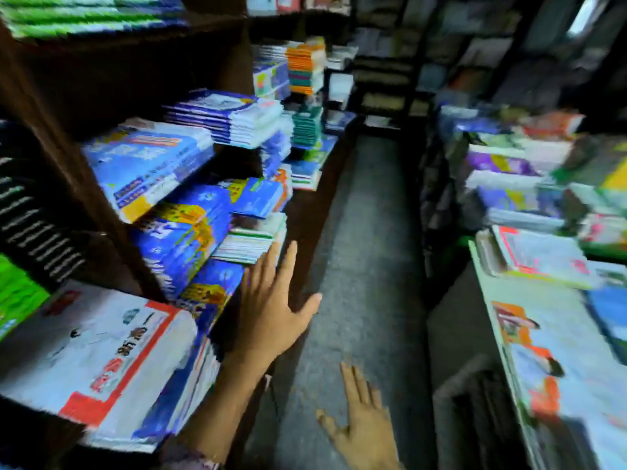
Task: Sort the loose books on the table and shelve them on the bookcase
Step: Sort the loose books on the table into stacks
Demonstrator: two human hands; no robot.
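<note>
A dark wooden bookcase (84, 184) runs along the left, its shelves loaded with flat stacks of books. My left hand (271, 300) is open with fingers spread, right beside the edge of a blue-covered stack (190, 232) and a thin white stack (251, 239); whether it touches them I cannot tell. A white book with red trim (101, 347) lies on top of the nearest pile. My right hand (363, 422) hangs open and empty over the floor, low in the view. On the right, a table (488, 300) carries loose books (543, 256). The frame is motion-blurred.
A narrow grey-floored aisle (356, 232) runs between bookcase and table toward more dark shelving at the back. Further piles of books (305, 69) stand along the left side farther down. Stacked books (509, 171) crowd the right side.
</note>
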